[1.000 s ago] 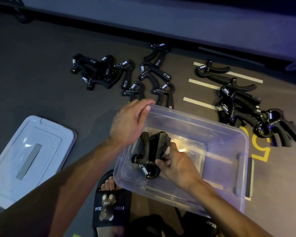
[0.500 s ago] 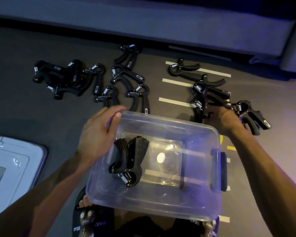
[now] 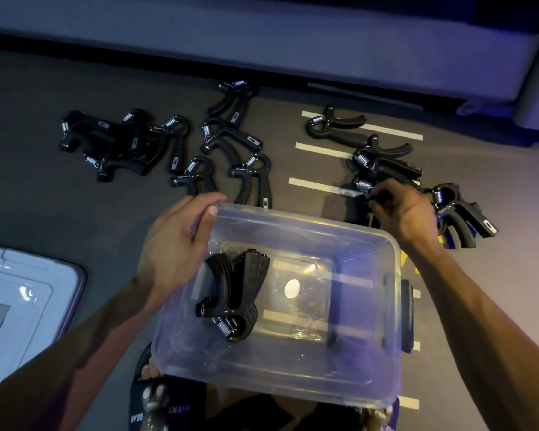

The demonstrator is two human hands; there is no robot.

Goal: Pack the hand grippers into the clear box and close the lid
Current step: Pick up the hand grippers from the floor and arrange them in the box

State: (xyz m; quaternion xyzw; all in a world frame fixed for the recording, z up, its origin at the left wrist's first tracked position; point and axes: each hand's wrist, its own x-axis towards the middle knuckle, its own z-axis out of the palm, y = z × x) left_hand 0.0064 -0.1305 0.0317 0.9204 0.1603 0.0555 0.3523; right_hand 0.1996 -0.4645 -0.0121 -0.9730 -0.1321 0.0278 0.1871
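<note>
The left hand (image 3: 171,250) grips the clear plastic box's (image 3: 383,381) upper-left rim at frame centre. The right hand's (image 3: 402,209) fingers pinch a black spring-loaded hand gripper (image 3: 363,185) on the floor, right of centre; it looks rigid and light, best taken by a handle.

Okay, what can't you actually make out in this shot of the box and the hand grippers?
Head view only:
- Lid: cut off by the left edge.
- Hand gripper under the right hand: mostly hidden by the fingers, so the grip is unclear.
- Grippers in the clear box: stacked, count uncertain.
- Left-hand pile: overlapping, dark, uncountable.
- Sandal print: cut off by the bottom edge.
</note>
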